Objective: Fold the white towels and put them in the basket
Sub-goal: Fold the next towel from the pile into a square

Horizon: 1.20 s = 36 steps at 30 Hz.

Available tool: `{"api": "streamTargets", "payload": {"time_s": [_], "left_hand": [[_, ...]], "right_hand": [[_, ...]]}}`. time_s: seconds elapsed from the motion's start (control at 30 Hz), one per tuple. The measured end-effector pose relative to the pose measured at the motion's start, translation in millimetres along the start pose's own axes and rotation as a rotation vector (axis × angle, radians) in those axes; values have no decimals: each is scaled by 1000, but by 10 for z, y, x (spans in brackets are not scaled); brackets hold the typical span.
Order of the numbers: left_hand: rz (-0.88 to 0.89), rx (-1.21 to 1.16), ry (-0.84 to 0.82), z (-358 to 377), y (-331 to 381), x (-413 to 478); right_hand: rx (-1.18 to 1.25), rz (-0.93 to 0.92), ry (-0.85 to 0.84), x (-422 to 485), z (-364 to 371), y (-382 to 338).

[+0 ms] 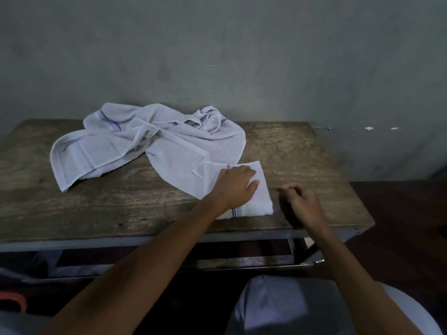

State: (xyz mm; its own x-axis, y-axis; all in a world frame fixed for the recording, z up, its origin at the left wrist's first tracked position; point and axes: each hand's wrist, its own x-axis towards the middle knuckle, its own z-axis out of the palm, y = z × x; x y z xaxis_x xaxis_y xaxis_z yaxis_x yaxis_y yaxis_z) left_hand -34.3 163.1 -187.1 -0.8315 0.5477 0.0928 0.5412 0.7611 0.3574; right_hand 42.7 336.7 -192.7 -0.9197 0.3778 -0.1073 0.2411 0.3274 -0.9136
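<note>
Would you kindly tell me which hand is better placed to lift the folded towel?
Probably the left hand: it rests on the folded towel, while the right hand hovers beside it over the table, loosely curled and holding nothing.

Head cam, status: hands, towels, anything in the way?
Left hand flat on folded towel. Right hand loosely curled, empty, beside it. Unfolded towels heaped behind-left on table, edge meeting folded one.
</note>
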Motion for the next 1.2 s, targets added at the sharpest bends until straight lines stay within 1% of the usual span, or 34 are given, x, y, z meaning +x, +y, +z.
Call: {"api": "streamTargets", "payload": {"time_s": [0.03,0.07,0.13,0.23,0.33,0.5,0.57,0.67,0.73,0.8,0.87,0.9,0.97,1.07,1.2], "left_hand": [[19,58,-36,51,11,73],[24,92,-37,101,8,120],[5,138,9,201,-21,145],[-20,187,85,278,-22,119],[-40,124,83,280,-12,129],[-25,44,144,283,-5,109],[-21,8,152,268,-8,102],[-19,-15,165,268,-13,85],[-21,-20,166,273,-18,82],[-23,-23,164,285,-30,89],[-23,-21,165,289,-31,91],[-25,-21,167,291,-32,93],[-39,-8,171,301,-32,94],[-67,53,169,309,-38,99],[-62,94,119,310,-50,114]], "right_hand": [[-8,-3,-37,-42,-40,44],[-37,-30,-76,-73,-62,66],[-100,-101,-115,-99,-56,120],[-231,-181,-89,-145,13,202],[-301,-224,-69,-139,67,223],[-109,-148,-188,-107,58,183],[-79,-146,-216,-111,55,159],[29,-164,-283,-131,55,135],[9,-151,-283,-144,60,124],[-117,-130,-274,-119,71,148],[-248,-145,-319,-125,77,151],[-269,-149,-345,-131,77,145],[-282,-155,-354,-121,64,154],[-339,-144,-305,-77,59,151],[-262,-155,-350,-67,70,99]]}}
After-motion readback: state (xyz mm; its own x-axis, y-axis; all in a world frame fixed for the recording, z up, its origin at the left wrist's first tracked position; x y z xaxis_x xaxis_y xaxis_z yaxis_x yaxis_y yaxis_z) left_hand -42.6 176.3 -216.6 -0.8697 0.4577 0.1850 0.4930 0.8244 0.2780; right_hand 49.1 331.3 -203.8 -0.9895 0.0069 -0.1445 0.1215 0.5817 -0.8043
